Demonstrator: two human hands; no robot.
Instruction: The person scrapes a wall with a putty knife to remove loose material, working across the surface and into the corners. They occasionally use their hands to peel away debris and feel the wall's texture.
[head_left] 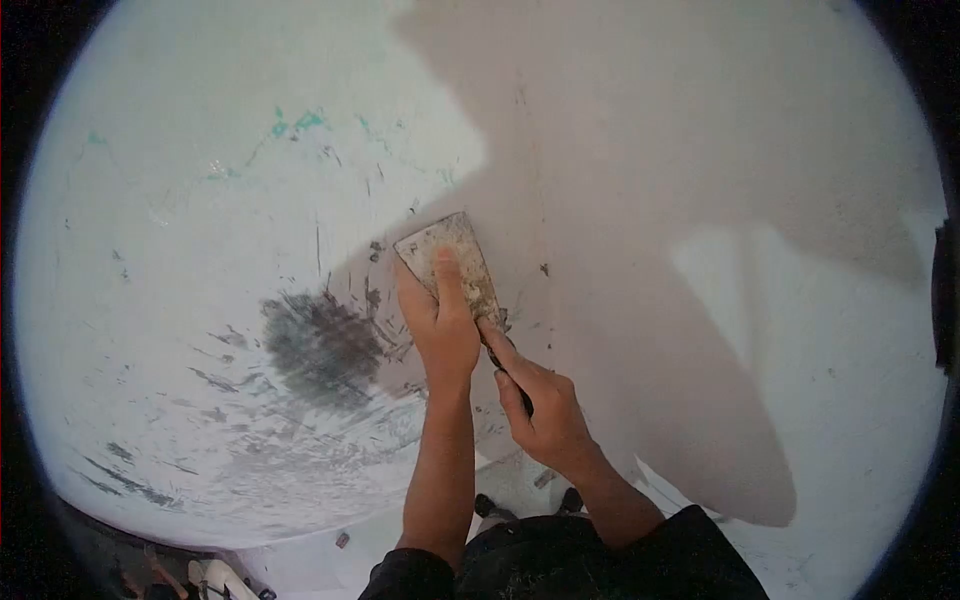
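A putty knife [472, 283] with a wide, stained blade and a dark handle slants across the middle of the view, over a white wall. My right hand [548, 410] is closed around its handle, the index finger stretched along toward the blade. On the blade rests the thumb of my left hand [440, 325], while the other fingers of that hand go behind its left edge, partly hidden. Just left of my hands, a dark grey smudged patch [322, 348] marks the wall [620, 130], with dark streaks around it.
Green marks [300, 122] show on the wall at upper left. My shadow falls across the middle and right. Below, my dark shoes [485, 504] stand on a pale floor with small brownish pieces [343, 540]. Another person's arm [160, 572] shows at the lower left.
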